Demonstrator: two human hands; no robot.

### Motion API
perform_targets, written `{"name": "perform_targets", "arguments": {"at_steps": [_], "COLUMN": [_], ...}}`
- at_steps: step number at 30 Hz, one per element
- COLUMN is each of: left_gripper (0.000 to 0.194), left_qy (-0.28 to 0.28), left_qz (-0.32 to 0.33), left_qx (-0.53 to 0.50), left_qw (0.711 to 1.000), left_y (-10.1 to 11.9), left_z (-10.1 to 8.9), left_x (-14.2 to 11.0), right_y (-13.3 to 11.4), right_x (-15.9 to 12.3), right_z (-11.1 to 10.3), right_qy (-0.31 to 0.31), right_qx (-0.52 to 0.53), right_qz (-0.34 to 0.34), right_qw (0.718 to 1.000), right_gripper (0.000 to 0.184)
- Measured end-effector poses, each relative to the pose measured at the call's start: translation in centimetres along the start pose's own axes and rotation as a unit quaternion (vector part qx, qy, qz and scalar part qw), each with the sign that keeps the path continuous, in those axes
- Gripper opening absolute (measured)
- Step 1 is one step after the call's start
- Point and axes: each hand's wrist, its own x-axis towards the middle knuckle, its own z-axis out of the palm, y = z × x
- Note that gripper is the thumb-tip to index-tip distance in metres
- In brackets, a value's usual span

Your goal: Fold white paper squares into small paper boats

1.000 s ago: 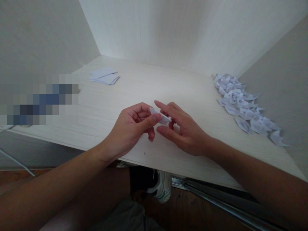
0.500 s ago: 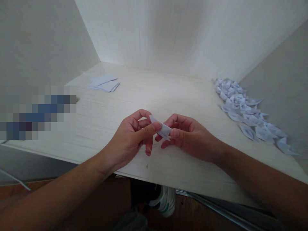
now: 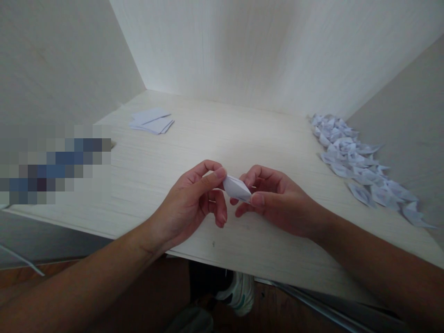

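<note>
A small folded piece of white paper [image 3: 237, 188], pointed at its ends, is held between my two hands above the near part of the table. My left hand [image 3: 199, 196] pinches its upper left tip between thumb and forefinger, the other fingers curled below. At the lower right tip, my right hand [image 3: 277, 199] grips the paper with the thumb in front and fingers behind. The far sides of the right fingertips are partly hidden by the paper.
A heap of similar folded white paper pieces [image 3: 350, 152] lies along the right wall. Flat white paper sheets [image 3: 152, 122] lie at the back left of the pale table [image 3: 208, 125]. A blurred-out blue item [image 3: 62, 162] is at the left edge. Panels enclose the back and sides.
My right hand has gone from loose, spread fingers to gripping the paper's right tip. My left thumb has shifted to the upper left tip, and the paper has turned to show a wider face.
</note>
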Motion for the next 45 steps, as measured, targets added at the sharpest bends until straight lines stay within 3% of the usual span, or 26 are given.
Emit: {"name": "perform_targets", "arguments": {"at_steps": [6,14,19,28,33,45], "left_gripper": [0.013,0.007,0.013,0.018,0.020,0.020], "left_qy": [0.021,-0.017,0.008,0.030,0.015,-0.092], "left_qz": [-0.008,-0.043,-0.038,-0.016,-0.034,-0.078], "left_qx": [-0.008,-0.068,-0.089,-0.086,-0.083,-0.045], "left_qw": [1.000,0.997,0.995,0.996,0.996,0.992], "left_y": [0.0,0.0,0.5,0.6,0.7,0.1], "left_z": [0.1,-0.3,-0.1,-0.2,-0.1,-0.7], "left_x": [0.2,0.1,-0.1,0.0,-0.2,-0.2], "right_y": [0.1,-0.8,-1.2,-1.0,-1.0,-0.8], "right_x": [0.1,-0.1,-0.1,0.0,0.1,-0.1], "right_z": [-0.1,-1.1,-1.3,-1.6,-1.5,-1.2], "right_qy": [-0.011,-0.084,-0.123,-0.081,-0.053,-0.044], "right_qx": [-0.007,0.009,0.017,0.017,0.019,0.019], "right_qz": [-0.025,-0.018,-0.019,-0.022,-0.015,0.026], "right_qw": [1.000,0.996,0.992,0.996,0.998,0.999], "right_gripper": [0.022,0.029,0.034,0.006,0.007,0.017]}}
